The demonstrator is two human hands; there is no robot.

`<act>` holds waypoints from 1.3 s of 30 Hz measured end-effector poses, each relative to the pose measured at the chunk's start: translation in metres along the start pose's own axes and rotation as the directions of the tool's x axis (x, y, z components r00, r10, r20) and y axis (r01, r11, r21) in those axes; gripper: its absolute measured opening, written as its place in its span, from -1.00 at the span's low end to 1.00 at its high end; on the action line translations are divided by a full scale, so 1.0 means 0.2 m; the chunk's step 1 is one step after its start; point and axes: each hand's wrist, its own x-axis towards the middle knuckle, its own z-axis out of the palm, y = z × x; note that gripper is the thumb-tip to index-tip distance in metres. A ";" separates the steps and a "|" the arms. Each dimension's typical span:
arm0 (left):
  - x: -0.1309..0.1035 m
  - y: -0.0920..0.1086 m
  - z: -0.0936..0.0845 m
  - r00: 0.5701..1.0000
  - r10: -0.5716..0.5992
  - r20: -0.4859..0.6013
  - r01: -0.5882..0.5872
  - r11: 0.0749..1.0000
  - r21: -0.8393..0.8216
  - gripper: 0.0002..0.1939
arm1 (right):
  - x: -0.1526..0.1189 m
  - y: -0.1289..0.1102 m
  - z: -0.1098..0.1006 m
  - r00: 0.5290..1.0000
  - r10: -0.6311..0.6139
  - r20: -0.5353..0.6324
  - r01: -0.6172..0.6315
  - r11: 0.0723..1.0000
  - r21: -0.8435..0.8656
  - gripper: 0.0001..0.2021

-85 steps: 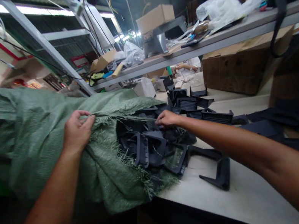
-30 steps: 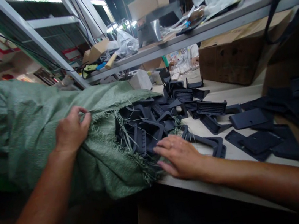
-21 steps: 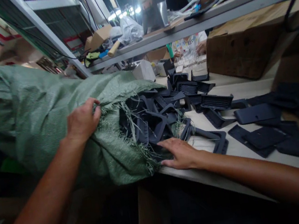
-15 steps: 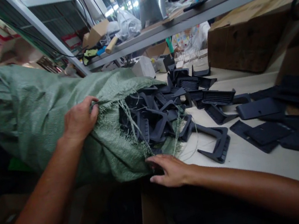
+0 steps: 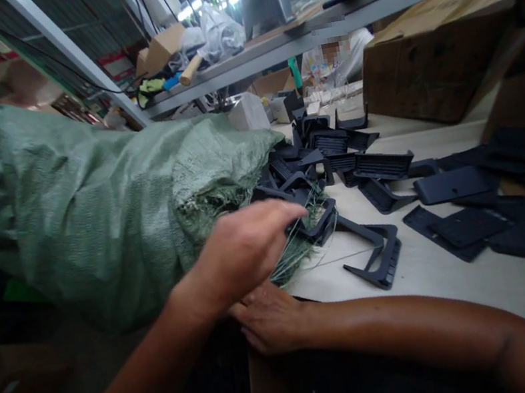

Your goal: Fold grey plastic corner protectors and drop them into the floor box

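A bulky green woven sack [image 5: 106,204] lies on its side, its frayed mouth turned to the right. My left hand [image 5: 244,247] is across the lower part of the mouth, slightly blurred, fingers pointing right; its grip is hidden. Just below it, my right hand [image 5: 271,317] is closed at the sack's lower edge, partly covered by the left. Loose green threads [image 5: 293,255] trail out beside both hands. Black plastic bracket-like parts [image 5: 290,181] spill from the mouth, and one angular black frame [image 5: 379,257] lies apart on the pale tabletop [image 5: 465,306].
Flat black plastic pieces [image 5: 472,231] lie to the right. A large cardboard box [image 5: 424,73] stands at the back right. Over the table's back runs a grey metal shelf [image 5: 338,24] bearing plastic bags [image 5: 220,31] and tools. Another person [image 5: 335,62] is partly visible behind it.
My left hand has left the sack's upper edge and moved right and down across the mouth. My right hand has shifted slightly left and down. The sack's mouth has folded and covers more black parts.
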 end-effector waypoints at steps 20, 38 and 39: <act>-0.61 -0.52 0.25 0.799 -0.586 -0.139 0.602 0.772 0.204 -0.33 | -0.54 0.35 0.17 0.965 0.260 0.031 -0.261 0.964 0.044 -0.25; -0.74 -0.62 0.58 0.837 -0.246 -0.489 0.464 0.791 0.398 -0.56 | -1.56 0.16 -0.23 0.846 0.483 -0.227 -0.533 0.753 -0.385 -0.24; -0.75 -0.64 0.59 0.831 -0.184 -0.525 0.431 0.810 0.398 -0.58 | -1.62 0.17 -0.24 0.833 0.500 -0.238 -0.553 0.725 -0.411 -0.26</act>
